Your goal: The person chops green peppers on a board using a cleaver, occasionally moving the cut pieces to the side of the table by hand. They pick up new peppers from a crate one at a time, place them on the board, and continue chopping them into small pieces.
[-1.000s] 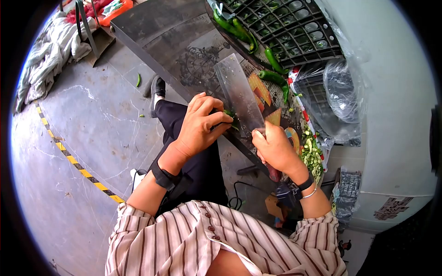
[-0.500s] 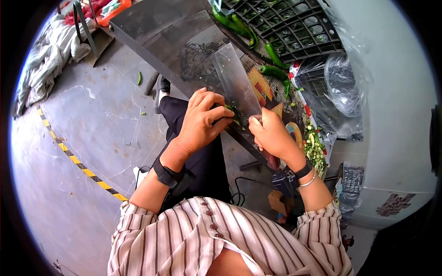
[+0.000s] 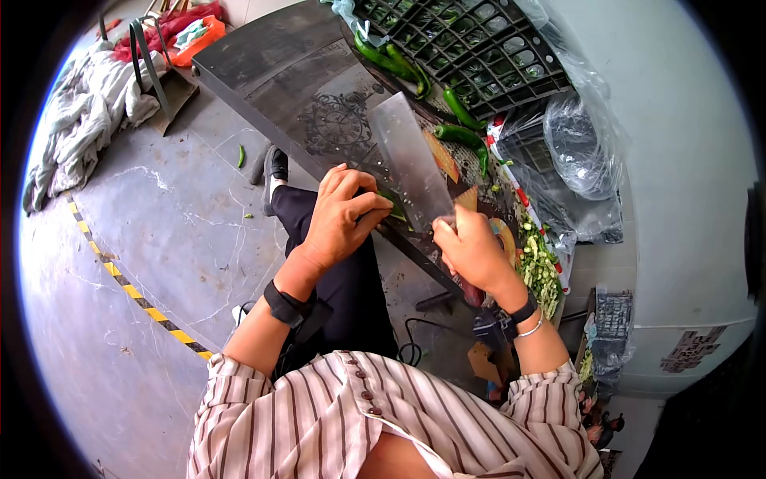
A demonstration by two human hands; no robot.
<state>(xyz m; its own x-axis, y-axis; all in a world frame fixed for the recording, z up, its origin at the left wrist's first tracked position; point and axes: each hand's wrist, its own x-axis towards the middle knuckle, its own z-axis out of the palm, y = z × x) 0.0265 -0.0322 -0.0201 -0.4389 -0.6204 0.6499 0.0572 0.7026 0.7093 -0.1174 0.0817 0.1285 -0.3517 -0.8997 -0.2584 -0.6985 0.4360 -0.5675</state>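
Note:
My right hand (image 3: 476,254) is closed around the handle of a broad cleaver (image 3: 408,156), its blade pointing away from me over the table edge. Beside the blade, the curled fingers of my left hand (image 3: 345,209) press on a piece of green pepper (image 3: 392,205), which is partly hidden by the fingers. Small pale bits cling to the blade. To the right of my right hand lies a heap of chopped green pepper (image 3: 540,275). Whole green peppers (image 3: 463,136) rest farther back on the dark table (image 3: 275,60).
A black plastic crate (image 3: 487,60) stands tilted at the back right, beside crumpled clear plastic (image 3: 581,148). A dustpan (image 3: 171,96) and grey cloth (image 3: 88,120) are on the floor at left. Yellow-black tape (image 3: 132,291) crosses the floor. A cable (image 3: 411,339) hangs below the table.
The camera view has shifted slightly, so the table and crate appear lower and farther left. Both hands keep their grips; the cleaver has moved only a little beside the pepper.

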